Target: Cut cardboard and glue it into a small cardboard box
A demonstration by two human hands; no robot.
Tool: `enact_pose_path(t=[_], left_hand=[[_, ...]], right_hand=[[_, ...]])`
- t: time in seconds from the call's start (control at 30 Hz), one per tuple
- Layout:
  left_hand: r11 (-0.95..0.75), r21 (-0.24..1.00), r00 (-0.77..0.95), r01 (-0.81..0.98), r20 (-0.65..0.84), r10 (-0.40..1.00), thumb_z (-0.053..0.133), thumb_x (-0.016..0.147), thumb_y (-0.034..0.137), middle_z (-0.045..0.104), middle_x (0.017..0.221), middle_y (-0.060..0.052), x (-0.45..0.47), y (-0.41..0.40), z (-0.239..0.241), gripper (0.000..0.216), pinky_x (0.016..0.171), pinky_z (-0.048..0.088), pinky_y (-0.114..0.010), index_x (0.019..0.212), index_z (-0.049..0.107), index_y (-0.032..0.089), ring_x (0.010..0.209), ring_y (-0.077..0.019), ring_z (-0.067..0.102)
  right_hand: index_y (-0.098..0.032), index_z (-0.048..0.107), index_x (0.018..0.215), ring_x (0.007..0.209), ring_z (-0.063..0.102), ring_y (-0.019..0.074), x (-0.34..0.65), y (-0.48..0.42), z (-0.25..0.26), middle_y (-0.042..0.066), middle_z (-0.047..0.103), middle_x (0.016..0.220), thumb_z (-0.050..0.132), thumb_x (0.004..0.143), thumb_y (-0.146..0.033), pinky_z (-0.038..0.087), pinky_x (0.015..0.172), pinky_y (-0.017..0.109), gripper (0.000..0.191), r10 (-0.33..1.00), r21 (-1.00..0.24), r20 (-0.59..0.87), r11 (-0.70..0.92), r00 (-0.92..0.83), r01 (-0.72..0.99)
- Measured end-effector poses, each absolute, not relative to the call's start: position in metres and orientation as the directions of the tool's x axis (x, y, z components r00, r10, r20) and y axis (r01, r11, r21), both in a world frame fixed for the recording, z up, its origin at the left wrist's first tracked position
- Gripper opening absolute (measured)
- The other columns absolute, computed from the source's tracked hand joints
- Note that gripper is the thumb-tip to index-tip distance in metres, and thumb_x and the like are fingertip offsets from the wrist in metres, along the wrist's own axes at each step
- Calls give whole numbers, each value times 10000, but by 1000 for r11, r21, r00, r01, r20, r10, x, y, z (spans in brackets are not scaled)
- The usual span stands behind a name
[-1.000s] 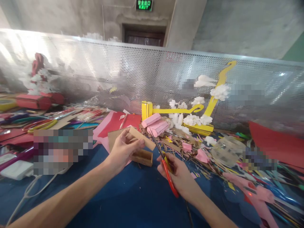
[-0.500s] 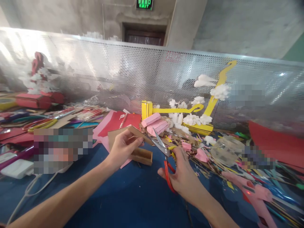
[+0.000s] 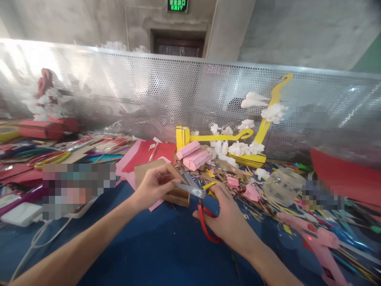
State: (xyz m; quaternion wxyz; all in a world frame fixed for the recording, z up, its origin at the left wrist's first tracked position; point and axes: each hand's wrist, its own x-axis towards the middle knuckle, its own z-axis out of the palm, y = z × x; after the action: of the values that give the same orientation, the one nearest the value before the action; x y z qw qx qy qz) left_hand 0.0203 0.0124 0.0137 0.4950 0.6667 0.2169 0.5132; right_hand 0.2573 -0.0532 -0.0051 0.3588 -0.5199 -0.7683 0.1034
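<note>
My left hand (image 3: 153, 184) is closed, pinching a brown cardboard strip (image 3: 175, 172) that points away to the right. My right hand (image 3: 230, 214) grips scissors (image 3: 200, 193) by their red and yellow handles. The scissor blades are spread apart, one tip close to my left fingertips and the other over the end of the strip. Below them an open cardboard box (image 3: 180, 198) lies on the blue table (image 3: 166, 242), partly hidden by my left hand and the blades. Behind my left hand lies a larger flat piece of cardboard (image 3: 142, 170).
Two small pink boxes (image 3: 195, 159) lie beyond the blades, near yellow hook-shaped pieces with white flowers (image 3: 273, 113). Paper and cardboard scraps (image 3: 253, 208) spread to the right. A pink glue gun (image 3: 312, 238) lies front right. White cables (image 3: 38, 238) run at left. A perforated metal screen (image 3: 119, 91) stands behind.
The scissors have moved left and their blades have spread wider, coming up to the cardboard strip and my left fingers. The strip has tilted, its far end lower.
</note>
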Motion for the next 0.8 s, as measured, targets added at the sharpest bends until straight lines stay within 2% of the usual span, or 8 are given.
enact_pose_path(t=[0.23, 0.47, 0.8], left_hand=[[-383, 910, 397, -159, 414, 819, 777, 829, 198, 783, 813, -42, 18, 11, 15, 89, 690, 576, -206, 855, 728, 129, 733, -127, 740], [-368, 917, 433, -156, 398, 809, 763, 848, 213, 809, 879, -87, 17, 11, 13, 107, 758, 617, -265, 903, 725, 130, 812, -177, 777], [-406, 893, 449, -192, 448, 773, 732, 840, 147, 794, 839, -70, 19, 7, 19, 55, 803, 626, -301, 895, 729, 140, 804, -186, 774]], right_hand=[[-247, 583, 1009, 1055, 618, 276, 254, -54, -2, 57, 642, 1083, 837, 791, -397, 511, 894, 387, 367, 867, -542, 456, 449, -200, 711], [-238, 600, 877, 743, 653, 201, 254, -55, 1, -10, 695, 831, 845, 759, -449, 493, 716, 309, 344, 919, -596, 342, 373, -196, 711], [-233, 594, 813, 669, 626, 171, 253, -55, 3, -22, 682, 752, 810, 770, -480, 475, 638, 267, 331, 934, -617, 299, 347, -197, 706]])
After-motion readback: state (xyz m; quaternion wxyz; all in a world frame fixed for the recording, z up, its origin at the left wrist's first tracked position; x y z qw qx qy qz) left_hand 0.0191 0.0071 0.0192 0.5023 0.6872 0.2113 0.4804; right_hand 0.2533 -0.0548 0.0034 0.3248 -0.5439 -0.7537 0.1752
